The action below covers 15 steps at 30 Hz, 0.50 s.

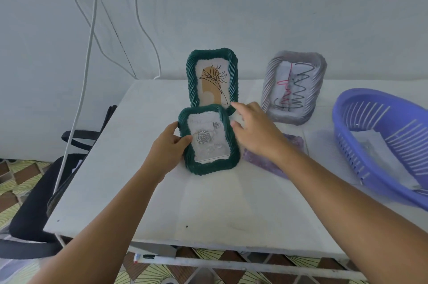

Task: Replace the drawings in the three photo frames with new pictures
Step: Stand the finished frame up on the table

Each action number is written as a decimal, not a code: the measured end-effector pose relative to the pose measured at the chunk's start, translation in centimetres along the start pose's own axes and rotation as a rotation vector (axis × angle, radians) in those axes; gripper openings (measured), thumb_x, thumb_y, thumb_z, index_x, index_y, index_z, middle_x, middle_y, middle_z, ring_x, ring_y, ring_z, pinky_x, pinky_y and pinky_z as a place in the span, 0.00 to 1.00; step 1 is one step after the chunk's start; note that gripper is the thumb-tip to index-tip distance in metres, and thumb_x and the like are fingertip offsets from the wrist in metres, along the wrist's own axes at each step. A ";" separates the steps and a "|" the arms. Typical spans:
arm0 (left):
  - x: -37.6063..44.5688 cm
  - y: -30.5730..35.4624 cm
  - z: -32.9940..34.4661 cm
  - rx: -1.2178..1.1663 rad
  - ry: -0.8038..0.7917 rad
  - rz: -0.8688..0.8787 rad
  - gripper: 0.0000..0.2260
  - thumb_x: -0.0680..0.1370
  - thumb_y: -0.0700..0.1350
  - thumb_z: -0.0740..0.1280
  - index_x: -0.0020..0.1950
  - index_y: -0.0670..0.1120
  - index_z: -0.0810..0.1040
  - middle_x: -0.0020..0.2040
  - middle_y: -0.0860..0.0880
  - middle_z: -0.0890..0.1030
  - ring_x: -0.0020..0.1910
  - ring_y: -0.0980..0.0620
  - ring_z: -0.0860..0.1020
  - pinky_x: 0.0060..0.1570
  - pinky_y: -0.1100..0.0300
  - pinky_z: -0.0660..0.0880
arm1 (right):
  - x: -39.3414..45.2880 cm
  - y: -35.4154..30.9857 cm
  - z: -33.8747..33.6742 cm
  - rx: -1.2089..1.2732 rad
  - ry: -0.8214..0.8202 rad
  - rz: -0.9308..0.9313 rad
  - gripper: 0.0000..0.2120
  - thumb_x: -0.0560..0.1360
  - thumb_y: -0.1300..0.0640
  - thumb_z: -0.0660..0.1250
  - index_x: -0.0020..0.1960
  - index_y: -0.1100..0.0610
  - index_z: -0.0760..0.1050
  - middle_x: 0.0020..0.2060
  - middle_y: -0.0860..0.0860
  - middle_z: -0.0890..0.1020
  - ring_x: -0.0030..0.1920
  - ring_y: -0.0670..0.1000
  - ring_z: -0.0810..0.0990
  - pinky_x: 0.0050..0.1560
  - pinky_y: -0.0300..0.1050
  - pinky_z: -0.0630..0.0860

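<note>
A small green frame [208,140] with a rose picture stands tilted on the white table [208,202]. My left hand [170,144] grips its left edge. My right hand [254,130] hovers just right of it, fingers spread, holding nothing. Behind it a larger green frame [212,78] with a line-drawn flower stands upright. To the right a grey frame [293,86] holds a red and black scribble drawing. A purple patterned sheet [273,161] lies flat under my right wrist.
A purple slatted basket [379,142] with papers inside sits at the table's right edge. White cables [85,63] hang down the wall at left. A black chair [34,202] stands left of the table, over a patterned floor.
</note>
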<state>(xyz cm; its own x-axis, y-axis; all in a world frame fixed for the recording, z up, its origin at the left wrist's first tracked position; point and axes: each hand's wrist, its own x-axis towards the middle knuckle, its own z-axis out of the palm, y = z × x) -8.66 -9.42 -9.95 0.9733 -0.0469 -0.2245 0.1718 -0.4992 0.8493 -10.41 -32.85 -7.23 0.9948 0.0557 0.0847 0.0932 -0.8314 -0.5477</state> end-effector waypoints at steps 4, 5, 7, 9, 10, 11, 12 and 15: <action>-0.7 0.3 0.2 0.271 0.049 0.030 0.24 0.83 0.53 0.64 0.78 0.49 0.66 0.48 0.50 0.82 0.49 0.49 0.78 0.42 0.57 0.72 | -1.0 1.6 -1.9 -0.157 0.014 0.026 0.08 0.80 0.47 0.66 0.54 0.50 0.73 0.49 0.46 0.78 0.48 0.50 0.79 0.48 0.50 0.79; -0.8 0.3 0.2 0.288 0.046 0.028 0.24 0.83 0.53 0.64 0.78 0.48 0.66 0.48 0.49 0.82 0.48 0.49 0.78 0.42 0.57 0.72 | -1.4 2.2 -2.3 -0.181 -0.046 0.059 0.09 0.78 0.45 0.67 0.50 0.49 0.73 0.46 0.45 0.79 0.46 0.49 0.79 0.47 0.51 0.79; -1.1 0.2 0.0 0.295 0.034 0.021 0.24 0.83 0.53 0.64 0.77 0.48 0.66 0.46 0.47 0.82 0.47 0.50 0.79 0.41 0.57 0.74 | -2.2 3.4 -2.7 -0.207 -0.167 0.119 0.14 0.74 0.39 0.70 0.46 0.47 0.72 0.43 0.43 0.79 0.44 0.47 0.78 0.48 0.52 0.79; -1.4 0.0 -0.1 0.296 0.031 0.020 0.24 0.82 0.54 0.65 0.76 0.48 0.67 0.45 0.47 0.83 0.46 0.50 0.80 0.41 0.57 0.76 | -2.8 4.4 -3.0 -0.207 -0.239 0.132 0.19 0.68 0.34 0.73 0.46 0.46 0.73 0.44 0.42 0.77 0.45 0.45 0.77 0.49 0.51 0.78; -1.6 -0.1 -0.2 0.307 0.031 0.022 0.23 0.82 0.54 0.65 0.75 0.48 0.68 0.44 0.47 0.84 0.46 0.51 0.80 0.41 0.57 0.76 | -3.0 4.9 -3.0 -0.191 -0.261 0.120 0.20 0.66 0.33 0.74 0.46 0.45 0.74 0.45 0.42 0.76 0.45 0.44 0.76 0.48 0.49 0.77; -1.8 -0.1 -0.2 0.331 0.031 0.026 0.23 0.81 0.55 0.66 0.73 0.48 0.69 0.43 0.48 0.84 0.46 0.52 0.79 0.40 0.58 0.75 | -3.2 5.2 -3.0 -0.176 -0.276 0.098 0.19 0.65 0.34 0.75 0.47 0.44 0.74 0.46 0.42 0.75 0.45 0.43 0.75 0.47 0.47 0.76; -1.9 -0.2 -0.3 0.371 0.031 0.033 0.23 0.81 0.55 0.66 0.72 0.48 0.69 0.42 0.49 0.83 0.45 0.53 0.79 0.39 0.58 0.74 | -3.3 5.5 -3.0 -0.173 -0.282 0.070 0.17 0.66 0.37 0.76 0.48 0.44 0.75 0.46 0.42 0.74 0.45 0.41 0.74 0.45 0.45 0.73; -2.1 -0.6 -0.2 0.497 0.027 0.068 0.22 0.80 0.57 0.66 0.71 0.48 0.71 0.41 0.54 0.82 0.46 0.53 0.78 0.42 0.56 0.73 | -3.3 5.9 -2.6 -0.193 -0.244 -0.003 0.10 0.71 0.43 0.76 0.47 0.44 0.76 0.45 0.42 0.73 0.43 0.42 0.73 0.39 0.42 0.66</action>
<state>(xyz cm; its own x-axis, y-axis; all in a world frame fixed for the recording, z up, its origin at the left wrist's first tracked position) -10.81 -8.88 -9.86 0.9846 -0.0746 -0.1579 0.0207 -0.8479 0.5297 -13.22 -39.42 -8.55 0.9771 0.1697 -0.1287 0.1100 -0.9195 -0.3775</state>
